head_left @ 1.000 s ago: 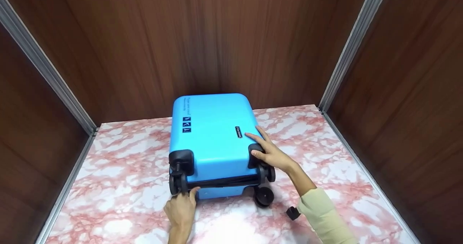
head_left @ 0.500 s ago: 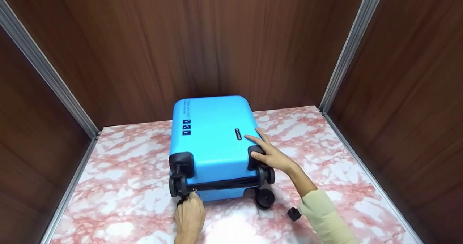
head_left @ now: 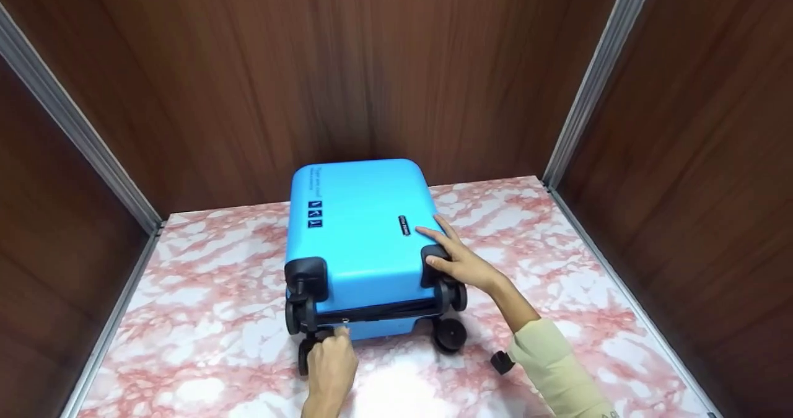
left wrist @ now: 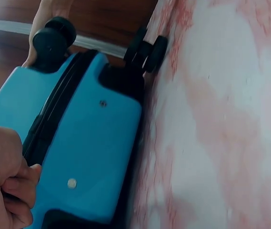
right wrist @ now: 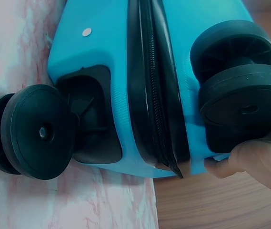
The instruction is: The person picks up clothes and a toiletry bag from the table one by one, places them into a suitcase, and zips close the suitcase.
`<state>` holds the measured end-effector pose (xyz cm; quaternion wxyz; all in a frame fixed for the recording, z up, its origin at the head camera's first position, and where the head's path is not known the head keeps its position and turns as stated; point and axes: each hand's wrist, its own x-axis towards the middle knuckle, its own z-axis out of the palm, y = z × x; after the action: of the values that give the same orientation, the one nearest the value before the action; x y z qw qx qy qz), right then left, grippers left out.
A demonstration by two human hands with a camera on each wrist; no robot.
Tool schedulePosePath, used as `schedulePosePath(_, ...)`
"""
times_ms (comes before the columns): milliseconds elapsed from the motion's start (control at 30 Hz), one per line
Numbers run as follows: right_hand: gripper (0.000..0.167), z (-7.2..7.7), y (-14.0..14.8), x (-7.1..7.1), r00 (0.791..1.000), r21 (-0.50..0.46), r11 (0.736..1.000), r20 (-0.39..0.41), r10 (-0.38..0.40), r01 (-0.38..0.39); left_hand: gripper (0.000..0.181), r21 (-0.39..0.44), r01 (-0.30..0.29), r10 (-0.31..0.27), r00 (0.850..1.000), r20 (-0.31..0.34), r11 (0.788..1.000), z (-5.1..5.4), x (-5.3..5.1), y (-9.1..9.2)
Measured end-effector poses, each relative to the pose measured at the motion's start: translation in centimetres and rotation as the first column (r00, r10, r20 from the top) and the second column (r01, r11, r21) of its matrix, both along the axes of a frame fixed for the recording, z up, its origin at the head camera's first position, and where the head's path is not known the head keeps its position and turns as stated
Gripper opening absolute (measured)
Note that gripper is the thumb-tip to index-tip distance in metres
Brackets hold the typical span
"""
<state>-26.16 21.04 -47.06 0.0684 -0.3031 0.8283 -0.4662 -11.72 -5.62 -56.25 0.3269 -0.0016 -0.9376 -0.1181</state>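
A blue suitcase (head_left: 365, 244) lies on its side, with its black wheels facing the near edge. My left hand (head_left: 332, 365) is at the zipper seam (head_left: 390, 311) near the left wheels, fingers curled, pinching the zipper pull below a small metallic slider (head_left: 346, 321). In the left wrist view the curled left hand (left wrist: 6, 181) hides the pull itself. Fingers spread, my right hand (head_left: 464, 263) rests on the black right corner guard and the shell. The right wrist view shows the zipper teeth (right wrist: 154, 81) and part of the right hand (right wrist: 256, 160) beside a wheel (right wrist: 242, 95).
A small black object (head_left: 502, 362) lies on the pink-and-white marbled surface (head_left: 210, 343), beside the right sleeve (head_left: 554, 362). Brown wood-grain panels (head_left: 347, 65) stand behind and at both sides, with grey metal strips along the corners.
My left hand has moved rightward from the left wheels along the seam, the metallic slider shifting with it. The right hand keeps its place on the suitcase. The lower left wheel has come into view.
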Motion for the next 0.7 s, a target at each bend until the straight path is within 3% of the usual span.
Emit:
schedulePosePath(233, 0.059, 0.0, 0.2, -0.1, 1.000, 0.016, 1.000, -0.002, -0.004, 0.004, 0.015, -0.039, 0.101, -0.098, 0.993, 0.064, 0.994, 0.3, -0.8, 2.6)
schedulePosePath(700, 0.059, -0.2, 0.0, 0.1, 1.000, 0.015, 1.000, -0.009, -0.005, 0.005, 0.022, -0.078, 0.220, -0.221, 0.975, -0.004, 0.973, -0.2, -2.5, 7.9)
